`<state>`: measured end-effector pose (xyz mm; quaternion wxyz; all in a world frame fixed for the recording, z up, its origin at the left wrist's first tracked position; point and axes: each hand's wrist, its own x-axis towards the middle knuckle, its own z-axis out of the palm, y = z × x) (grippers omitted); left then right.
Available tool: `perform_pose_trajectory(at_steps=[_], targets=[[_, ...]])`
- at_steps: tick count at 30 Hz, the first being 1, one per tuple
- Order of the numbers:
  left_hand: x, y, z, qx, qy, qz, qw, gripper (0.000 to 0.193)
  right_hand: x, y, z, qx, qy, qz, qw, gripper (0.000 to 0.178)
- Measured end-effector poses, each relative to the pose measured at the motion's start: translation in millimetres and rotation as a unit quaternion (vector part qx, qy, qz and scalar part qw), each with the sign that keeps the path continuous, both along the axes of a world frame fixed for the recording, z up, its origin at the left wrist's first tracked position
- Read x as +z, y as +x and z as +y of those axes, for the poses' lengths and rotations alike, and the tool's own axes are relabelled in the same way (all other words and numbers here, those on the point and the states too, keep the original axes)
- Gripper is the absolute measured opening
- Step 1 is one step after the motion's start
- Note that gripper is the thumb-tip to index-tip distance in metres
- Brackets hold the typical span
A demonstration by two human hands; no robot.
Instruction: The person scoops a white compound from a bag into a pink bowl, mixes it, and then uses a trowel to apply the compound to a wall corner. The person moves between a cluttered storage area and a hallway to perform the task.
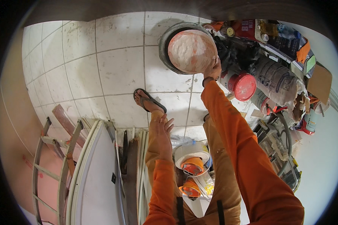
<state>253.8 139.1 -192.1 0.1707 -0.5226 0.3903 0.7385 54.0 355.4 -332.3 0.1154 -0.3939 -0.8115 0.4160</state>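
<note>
At the far end of my reach, my right hand (213, 70) is closed on the near right rim of a reddish round bucket (213, 42). Pale powder (191, 47) lies inside it and coats its walls. Behind and below the bucket sits a wider black tub (164, 52); I cannot tell whether the two touch. My left hand (163, 132) holds nothing, its fingers apart, down by my trouser leg just nearer than my sandalled foot (148, 102).
White tiled floor (120, 71) spreads ahead. On the right are a red-lidded bucket (242, 87), black plastic bags (248, 50) and a grey sack (276, 80). A ladder (60, 172), a white panel (95, 180) and wooden strips stand left. A cable roll (191, 152) lies between my legs.
</note>
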Motion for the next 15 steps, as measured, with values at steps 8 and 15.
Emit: perform_pose_trajectory(at_steps=[8, 15], targets=[[2, -17, 3, 0.022, 0.007, 0.01, 1.0, 0.05, -15, 1, -20, -0.063, 0.047, 0.007, 0.997, 0.029], [3, -30, 0, 0.045, 0.016, 0.015, 0.999, 0.043, -9, -6, -26, -0.07, 0.092, -0.067, 0.991, 0.032]])
